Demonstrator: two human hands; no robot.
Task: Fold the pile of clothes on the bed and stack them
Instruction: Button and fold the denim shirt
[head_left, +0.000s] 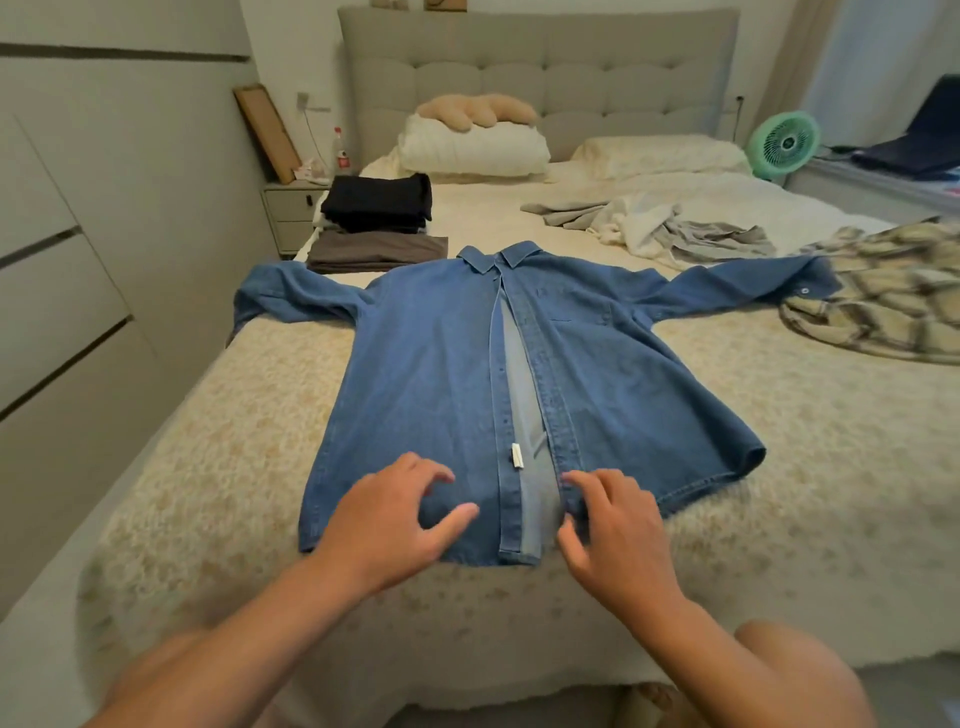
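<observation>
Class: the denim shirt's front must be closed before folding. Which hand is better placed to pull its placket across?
Probably the right hand: its fingers pinch the denim shirt's right placket edge, while the left hand hovers over the other panel.

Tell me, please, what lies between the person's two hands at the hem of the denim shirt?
In the head view, between the left hand and the right hand lies the denim shirt's open front: its button placket, a strip of paler inside fabric, and a small white tag.
</observation>
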